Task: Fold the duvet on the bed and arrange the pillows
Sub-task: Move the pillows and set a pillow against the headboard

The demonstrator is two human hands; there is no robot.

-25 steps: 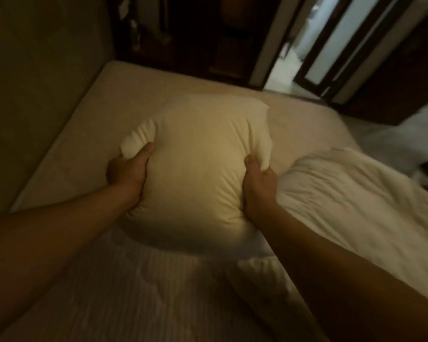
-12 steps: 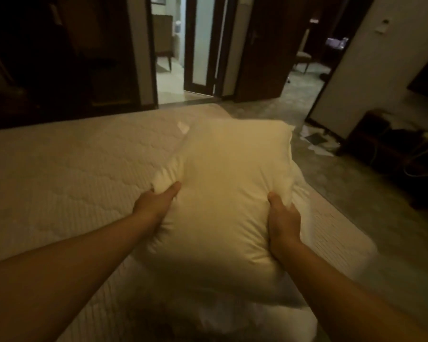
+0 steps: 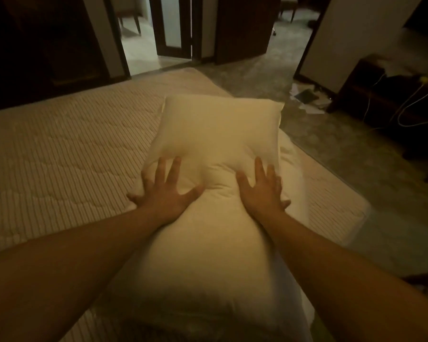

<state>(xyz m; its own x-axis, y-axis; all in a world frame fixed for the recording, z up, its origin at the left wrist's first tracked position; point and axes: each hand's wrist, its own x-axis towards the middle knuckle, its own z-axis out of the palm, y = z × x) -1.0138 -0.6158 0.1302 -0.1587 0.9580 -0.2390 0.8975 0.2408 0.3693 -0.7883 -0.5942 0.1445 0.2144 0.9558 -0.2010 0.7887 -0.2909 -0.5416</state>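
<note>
one bed [image 3: 59, 154] fills the left and near scene, its striped mattress bare. one pillow [image 3: 215, 149] lies along its right side, on top of white bedding that may be a second pillow or the duvet; i cannot tell which. two hands press it, left hand [image 3: 167, 193] and right hand [image 3: 262, 191], fingers spread flat, gripping nothing. to do this well, i judge: push evenly on both sides, smooth outward, and keep the pillow square to the bed edge.
</note>
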